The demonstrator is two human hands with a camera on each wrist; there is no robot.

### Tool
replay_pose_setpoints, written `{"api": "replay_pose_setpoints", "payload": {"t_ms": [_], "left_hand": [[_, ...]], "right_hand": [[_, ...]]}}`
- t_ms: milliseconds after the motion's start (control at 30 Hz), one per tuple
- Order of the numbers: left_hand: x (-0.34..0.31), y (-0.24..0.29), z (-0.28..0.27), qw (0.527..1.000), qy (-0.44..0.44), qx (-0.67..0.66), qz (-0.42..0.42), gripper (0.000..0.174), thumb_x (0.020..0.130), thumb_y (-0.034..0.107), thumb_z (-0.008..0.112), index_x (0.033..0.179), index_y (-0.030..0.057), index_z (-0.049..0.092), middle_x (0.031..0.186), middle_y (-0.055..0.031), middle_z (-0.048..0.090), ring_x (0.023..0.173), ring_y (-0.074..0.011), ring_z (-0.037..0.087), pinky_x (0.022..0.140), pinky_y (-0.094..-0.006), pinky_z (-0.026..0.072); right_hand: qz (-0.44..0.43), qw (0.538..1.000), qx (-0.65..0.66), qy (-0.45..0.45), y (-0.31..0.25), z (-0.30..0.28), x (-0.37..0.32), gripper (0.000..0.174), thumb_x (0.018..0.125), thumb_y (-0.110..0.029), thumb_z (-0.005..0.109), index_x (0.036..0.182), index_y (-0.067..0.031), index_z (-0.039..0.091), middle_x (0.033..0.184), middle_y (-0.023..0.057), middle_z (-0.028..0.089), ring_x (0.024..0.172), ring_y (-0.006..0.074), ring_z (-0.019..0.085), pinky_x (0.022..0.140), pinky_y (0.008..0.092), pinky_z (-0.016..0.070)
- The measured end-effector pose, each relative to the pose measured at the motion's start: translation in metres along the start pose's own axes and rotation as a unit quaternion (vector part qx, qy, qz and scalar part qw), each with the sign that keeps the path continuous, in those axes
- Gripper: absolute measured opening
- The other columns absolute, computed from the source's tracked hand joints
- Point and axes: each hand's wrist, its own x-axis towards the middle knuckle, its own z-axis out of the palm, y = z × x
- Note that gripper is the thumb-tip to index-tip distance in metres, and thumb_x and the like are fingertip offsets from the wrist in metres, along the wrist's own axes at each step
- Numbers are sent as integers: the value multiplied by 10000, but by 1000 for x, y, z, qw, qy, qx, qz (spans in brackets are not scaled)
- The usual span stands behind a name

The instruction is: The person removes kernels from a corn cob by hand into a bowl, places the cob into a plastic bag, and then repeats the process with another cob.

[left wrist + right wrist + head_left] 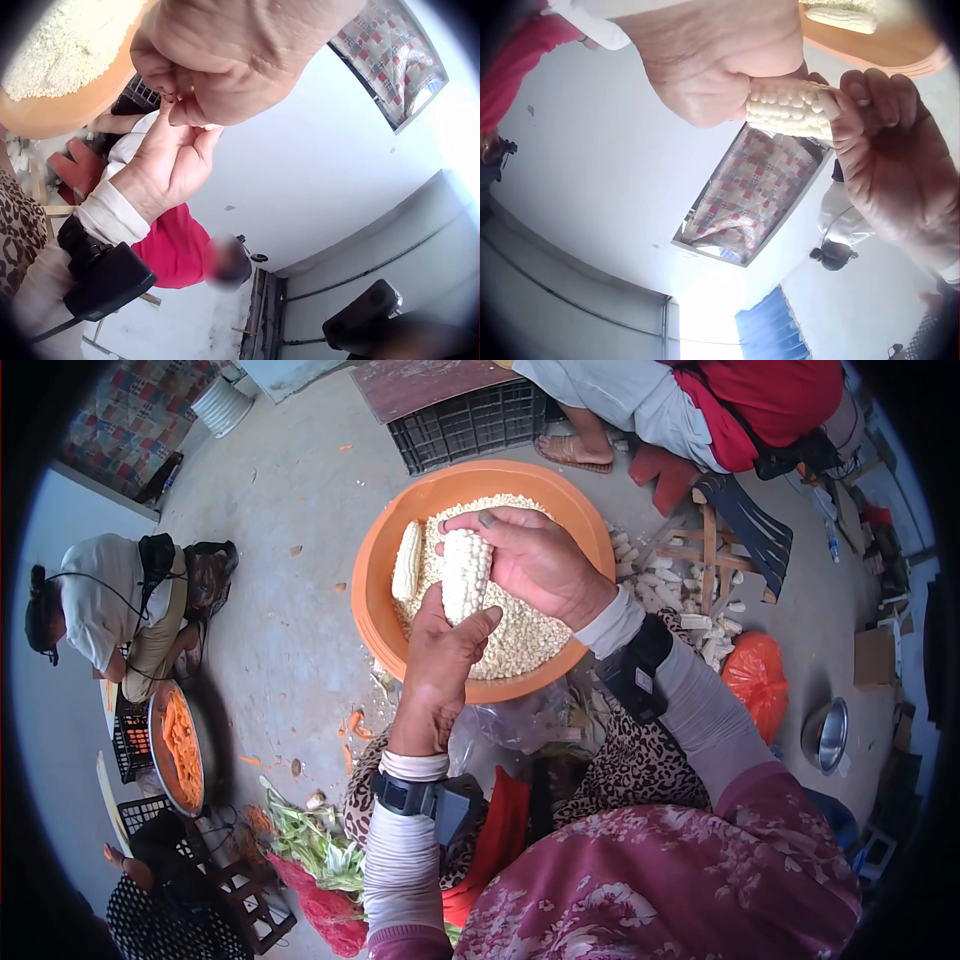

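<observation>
Both hands hold a white ear of corn (466,580) over an orange basin (375,610) heaped with loose white kernels (525,640). My left hand (440,650) grips its lower end, thumb along the side. At the upper end, the right hand (550,560) holds it with the thumb near the tip. Rows of kernels on the ear show between the hands in the right wrist view. In the left wrist view the hands hide most of it. Another ear of corn (407,560) lies on the kernels at the basin's left side.
Bare cobs (660,585) lie on the floor right of the basin, near an orange bag (755,680) and a metal bowl (828,735). Behind stands a black crate (470,430). At left, a person (120,600) sits by a bowl of orange shreds (180,750); another sits upper right.
</observation>
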Motion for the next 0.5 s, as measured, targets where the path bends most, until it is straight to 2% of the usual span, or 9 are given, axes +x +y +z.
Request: {"api": "replay_pose_setpoints", "payload": {"t_ms": [200,233,300,500], "left_hand": [[3,-4,-9,999,-45,-18,0,315,796,14,619,1088,65,511,727,48,503,552,-38,416,476,-188,300],[3,-4,-10,998,-57,-25,-2,297,798,15,620,1071,57,512,723,44,501,548,-40,414,473,-190,295],[3,-4,-11,997,-64,-50,-11,276,802,18,618,1056,48,513,717,36,498,543,-45,409,472,-191,292],[0,2,-10,988,-96,-112,-39,249,815,5,601,1045,61,526,719,34,510,541,-47,412,457,-187,294]], "right_hand": [[2,999,5,-45,-2,-6,1,373,911,-109,453,1196,131,453,1195,219,517,1132,286,504,1015,406,363],[2,999,5,-45,-2,-5,1,373,911,-109,453,1196,131,453,1195,219,517,1132,286,504,1015,406,363],[-2,1000,1,-28,-3,-2,2,338,917,-121,448,1149,122,484,1076,166,557,1011,226,547,926,365,423],[-1,999,36,-17,-7,3,0,375,938,-191,465,1153,116,488,1135,184,521,1054,242,521,921,393,424]]}}
